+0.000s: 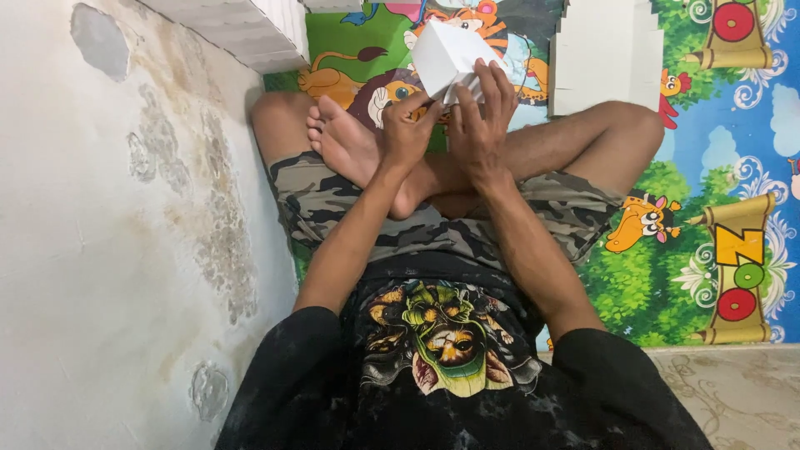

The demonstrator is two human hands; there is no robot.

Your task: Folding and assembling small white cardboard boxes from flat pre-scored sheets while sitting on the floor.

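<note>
I sit cross-legged on a colourful cartoon-animal floor mat [708, 192]. Both hands hold a small white cardboard box [443, 52] above my crossed feet. My right hand [482, 117] wraps its fingers up the box's near side. My left hand [406, 125] pinches the box's lower edge with thumb and forefinger. The box is tilted, one corner pointing up and away from me.
A stack of flat white cardboard pieces [604, 54] lies on the mat beyond my right knee. More white stacked pieces [246, 29] lean at the upper left by the stained, peeling wall [100, 233]. A beige patterned floor [733, 392] begins at the lower right.
</note>
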